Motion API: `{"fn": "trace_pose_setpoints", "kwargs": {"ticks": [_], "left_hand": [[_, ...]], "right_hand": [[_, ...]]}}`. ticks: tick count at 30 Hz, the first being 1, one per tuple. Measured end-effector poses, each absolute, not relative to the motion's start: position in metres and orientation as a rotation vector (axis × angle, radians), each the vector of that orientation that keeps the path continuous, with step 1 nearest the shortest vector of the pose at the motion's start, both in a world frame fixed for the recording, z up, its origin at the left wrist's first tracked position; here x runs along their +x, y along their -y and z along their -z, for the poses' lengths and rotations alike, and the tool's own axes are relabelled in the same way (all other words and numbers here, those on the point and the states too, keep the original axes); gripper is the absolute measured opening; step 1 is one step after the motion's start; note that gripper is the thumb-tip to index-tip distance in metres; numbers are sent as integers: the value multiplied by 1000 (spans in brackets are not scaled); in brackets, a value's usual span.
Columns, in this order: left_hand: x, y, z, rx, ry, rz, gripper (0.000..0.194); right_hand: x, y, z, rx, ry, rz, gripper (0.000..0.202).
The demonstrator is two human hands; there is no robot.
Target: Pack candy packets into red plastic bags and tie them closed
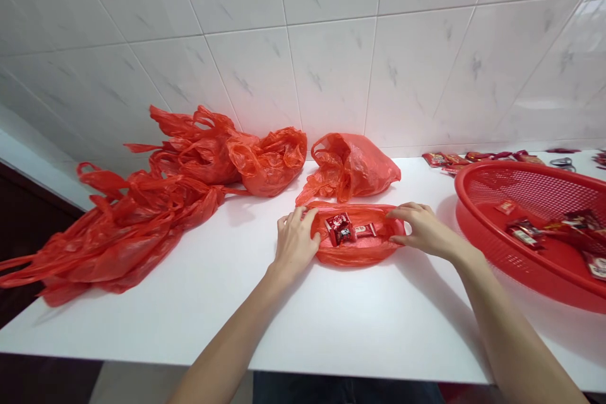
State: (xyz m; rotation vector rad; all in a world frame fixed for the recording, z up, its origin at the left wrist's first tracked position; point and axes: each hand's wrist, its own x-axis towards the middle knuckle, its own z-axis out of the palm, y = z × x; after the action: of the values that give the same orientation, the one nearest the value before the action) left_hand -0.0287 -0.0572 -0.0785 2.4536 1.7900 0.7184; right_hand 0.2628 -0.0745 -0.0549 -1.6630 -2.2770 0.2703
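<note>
In front of me on the white table lies a red plastic bag (355, 258) with its mouth spread wide. Several small wrapped snacks (348, 230) in red and dark wrappers rest inside it. My left hand (296, 237) grips the bag's left edge, thumb inside the opening and fingers outside. My right hand (419, 227) pinches the right edge between thumb and fingers. Just behind stands a filled red plastic bag (362, 167), its handles lying loose to the left.
A red plastic basket (514, 262) holding wrapped snacks stands at the right. More packets (454, 160) and scissors (563, 164) lie behind it. Several red bags (142, 221) line the left side. A tiled wall (331, 76) closes off the back of the table (331, 322).
</note>
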Motion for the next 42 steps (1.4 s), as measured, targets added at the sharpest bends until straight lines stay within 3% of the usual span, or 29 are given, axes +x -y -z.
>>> {"fn": "trace_pose_setpoints", "kwargs": {"ticks": [10, 22, 27, 34, 42], "left_hand": [[-30, 54, 83, 2415, -1663, -701, 53], [-30, 49, 75, 1973, -1262, -1389, 28], [-26, 48, 35, 1598, -1054, -1542, 29], [-8, 53, -47, 1406, -631, -1539, 28], [20, 64, -74, 1649, -864, -1331, 53]], "right_hand": [[255, 70, 60, -1772, 2399, -322, 25], [252, 69, 49, -1138, 1460, -433, 19], [242, 61, 21, -952, 1255, -557, 26], [221, 50, -41, -785, 1199, -588, 20], [189, 56, -71, -690, 1425, -638, 30]]}}
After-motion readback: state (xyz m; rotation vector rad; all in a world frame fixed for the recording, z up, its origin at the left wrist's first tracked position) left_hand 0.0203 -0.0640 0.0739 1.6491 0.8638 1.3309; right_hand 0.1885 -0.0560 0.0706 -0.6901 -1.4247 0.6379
